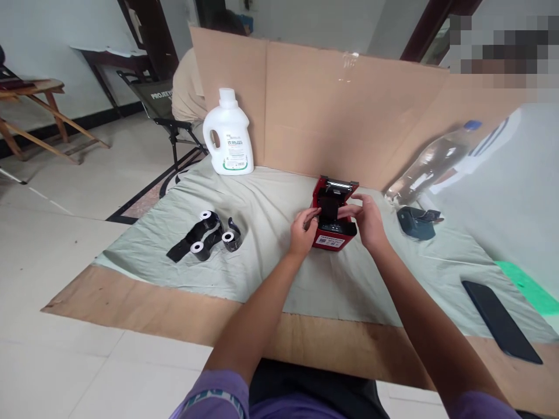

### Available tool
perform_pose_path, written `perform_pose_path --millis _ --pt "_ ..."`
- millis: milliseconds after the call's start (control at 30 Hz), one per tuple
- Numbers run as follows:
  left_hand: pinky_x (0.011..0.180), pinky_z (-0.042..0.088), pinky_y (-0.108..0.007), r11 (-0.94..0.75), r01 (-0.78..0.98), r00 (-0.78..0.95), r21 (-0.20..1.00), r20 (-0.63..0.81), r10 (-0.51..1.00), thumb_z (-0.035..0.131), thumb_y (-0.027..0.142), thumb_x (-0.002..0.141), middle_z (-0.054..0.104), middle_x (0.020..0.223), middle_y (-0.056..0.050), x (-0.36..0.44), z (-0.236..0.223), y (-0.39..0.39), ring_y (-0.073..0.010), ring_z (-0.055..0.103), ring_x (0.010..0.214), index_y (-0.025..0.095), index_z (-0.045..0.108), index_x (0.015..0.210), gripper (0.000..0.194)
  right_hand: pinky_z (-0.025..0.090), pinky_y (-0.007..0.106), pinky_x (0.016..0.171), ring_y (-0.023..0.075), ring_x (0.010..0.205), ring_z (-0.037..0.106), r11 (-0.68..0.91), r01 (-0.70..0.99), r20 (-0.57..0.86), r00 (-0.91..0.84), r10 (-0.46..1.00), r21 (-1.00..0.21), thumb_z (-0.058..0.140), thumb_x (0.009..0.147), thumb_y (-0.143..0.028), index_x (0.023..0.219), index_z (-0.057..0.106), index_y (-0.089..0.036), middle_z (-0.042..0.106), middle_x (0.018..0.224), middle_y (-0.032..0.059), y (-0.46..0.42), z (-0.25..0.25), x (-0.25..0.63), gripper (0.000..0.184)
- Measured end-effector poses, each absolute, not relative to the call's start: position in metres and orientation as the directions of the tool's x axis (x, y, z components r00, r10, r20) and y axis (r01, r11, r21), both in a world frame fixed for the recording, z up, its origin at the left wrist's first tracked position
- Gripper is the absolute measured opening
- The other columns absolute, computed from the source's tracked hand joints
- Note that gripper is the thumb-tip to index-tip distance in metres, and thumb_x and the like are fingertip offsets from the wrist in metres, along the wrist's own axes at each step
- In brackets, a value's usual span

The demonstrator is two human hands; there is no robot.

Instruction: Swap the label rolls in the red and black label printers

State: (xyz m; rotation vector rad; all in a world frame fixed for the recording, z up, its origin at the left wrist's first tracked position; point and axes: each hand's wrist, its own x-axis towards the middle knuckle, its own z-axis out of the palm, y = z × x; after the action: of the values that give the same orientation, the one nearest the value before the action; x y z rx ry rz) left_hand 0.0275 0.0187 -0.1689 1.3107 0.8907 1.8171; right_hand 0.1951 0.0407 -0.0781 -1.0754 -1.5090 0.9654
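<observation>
A small red and black printer (334, 241), which looks like a receipt or label printer, stands on the cloth with its lid (339, 186) raised. A dark piece (328, 206) sits inside its bay; I cannot tell exactly what it is. My left hand (304, 231) is closed at the printer's left edge, its fingertips on the rim. From the right side, my right hand (367, 218) reaches into the bay with fingers stretched out and apart. Left of the printer lie three black paper rolls with white cores: one roll (201, 251), another roll (231, 240) and a farther, partly unrolled roll (212, 220).
A cardboard screen (314, 110) stands behind the cloth (266, 233). Near it are a white detergent bottle (229, 139) and a leaning clear plastic bottle (430, 160). To the right lie a dark wrapped item (417, 223) and a phone (500, 320). Another person (187, 84) sits behind.
</observation>
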Motion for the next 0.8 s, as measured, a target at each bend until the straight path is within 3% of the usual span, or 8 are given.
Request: perform_pose_path --millis 100,200,367,500,567,633,800 --pt "0.114 0.047 -0.044 -0.533 -0.132 -0.224 0.836 0.498 0.838 0.053 0.026 0.099 0.072 0.128 -0.011 0.027 -0.167 0.019 -0.0238 0.066 0.124 0.021 0.062 0.131 0.033 0.057 0.036 0.066 0.022 0.064 0.071 0.227 0.179 0.216 -0.08 0.973 -0.957 0.058 0.088 -0.066 0.093 0.063 -0.023 0.073 0.074 0.0038 0.053 -0.076 0.195 0.044" --pt "0.119 0.041 -0.047 -0.577 -0.002 -0.204 0.817 0.564 0.8 0.049 0.025 0.099 0.069 0.133 -0.008 0.025 -0.164 0.02 -0.0247 0.059 0.13 0.025 0.068 0.128 0.034 0.055 0.033 0.059 0.0185 0.058 0.065 0.202 0.305 0.161 -0.156 0.975 -0.93 0.072 0.079 -0.056 0.082 0.072 -0.02 0.071 0.067 0.0024 0.067 -0.071 0.196 0.036" --pt "0.118 0.037 -0.048 -0.557 0.133 -0.192 0.82 0.573 0.797 0.047 0.024 0.098 0.065 0.132 -0.006 0.023 -0.16 0.019 -0.0266 0.051 0.129 0.029 0.075 0.115 0.033 0.057 0.033 0.061 0.021 0.072 0.071 0.189 0.417 0.035 -0.35 0.936 -0.889 0.071 0.08 -0.049 0.095 0.079 -0.019 0.081 0.09 0.0087 0.086 -0.061 0.197 0.035" --pt "0.115 0.039 -0.049 -0.555 0.131 -0.172 0.822 0.57 0.804 0.043 0.022 0.097 0.065 0.126 -0.007 0.025 -0.161 0.015 -0.0277 0.052 0.126 0.026 0.075 0.086 0.034 0.059 0.038 0.067 0.0241 0.075 0.071 0.402 0.615 0.042 -0.514 0.857 -0.678 0.069 0.08 -0.04 0.087 0.08 -0.025 0.08 0.087 0.0058 0.108 -0.063 0.193 0.02" --pt "0.113 0.04 -0.049 -0.554 0.114 -0.183 0.824 0.566 0.804 0.043 0.021 0.097 0.064 0.125 -0.008 0.027 -0.161 0.013 -0.028 0.052 0.124 0.026 0.075 0.085 0.034 0.059 0.042 0.075 0.026 0.076 0.071 0.484 0.676 0.012 -0.576 0.818 -0.555 0.072 0.076 -0.034 0.076 0.078 -0.028 0.079 0.081 0.0052 0.12 -0.069 0.188 0.009" --pt "0.112 0.041 -0.049 -0.561 0.112 -0.18 0.82 0.572 0.8 0.045 0.022 0.096 0.063 0.126 -0.008 0.028 -0.161 0.012 -0.0282 0.052 0.124 0.025 0.075 0.087 0.032 0.058 0.045 0.078 0.0277 0.073 0.07 0.471 0.717 -0.041 -0.569 0.821 -0.513 0.077 0.069 -0.029 0.068 0.074 -0.028 0.075 0.072 0.006 0.131 -0.077 0.183 0.003" --pt "0.114 0.041 -0.047 -0.585 0.121 -0.193 0.802 0.597 0.779 0.046 0.024 0.096 0.061 0.128 -0.008 0.025 -0.161 0.011 -0.0267 0.052 0.124 0.027 0.078 0.101 0.033 0.058 0.046 0.071 0.0265 0.063 0.066 0.418 0.757 -0.162 -0.557 0.814 -0.503 0.082 0.062 -0.03 0.056 0.062 -0.028 0.063 0.053 0.0034 0.143 -0.085 0.174 0.021"
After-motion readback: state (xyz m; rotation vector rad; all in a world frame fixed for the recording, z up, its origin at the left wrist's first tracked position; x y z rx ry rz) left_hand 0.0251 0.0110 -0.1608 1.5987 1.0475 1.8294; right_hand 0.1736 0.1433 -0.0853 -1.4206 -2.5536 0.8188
